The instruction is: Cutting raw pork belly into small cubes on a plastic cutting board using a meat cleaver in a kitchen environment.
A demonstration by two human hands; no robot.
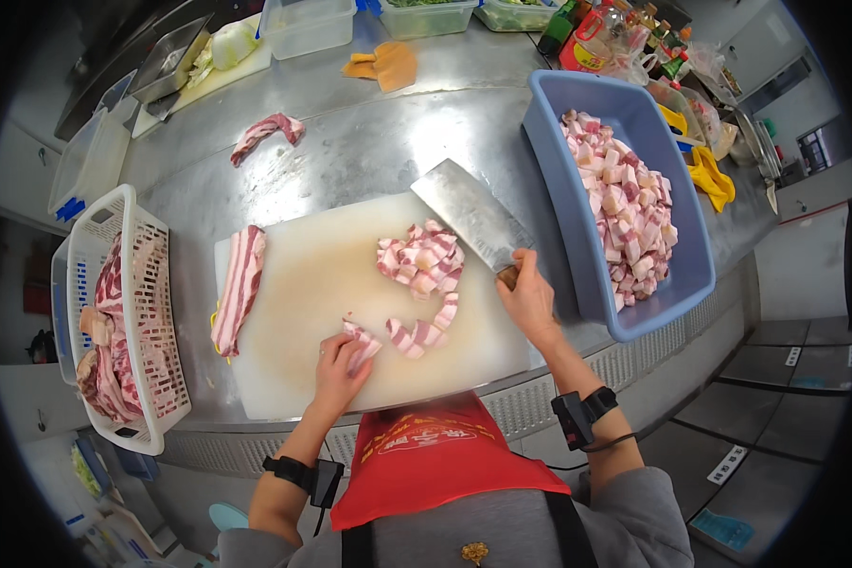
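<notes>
My right hand (528,295) grips the wooden handle of a cleaver (471,214), whose broad blade is held over the far right corner of the white cutting board (293,379). On the board's near side, my left hand (339,377) has its fingers closed on a short piece of pork belly (362,347). Just right of it lies a curved row of cut pork chunks (420,335), leading up to a heap of pork cubes (424,259). A long pork belly strip (240,289) lies along the board's left edge.
Right of the board stands a blue-grey tub (577,241) with many pork cubes. A white basket (156,312) at left holds larger meat pieces. Another meat strip (268,135) lies beyond the board, near an orange cloth (388,66). Bottles (587,38) and clear containers (305,26) line the back.
</notes>
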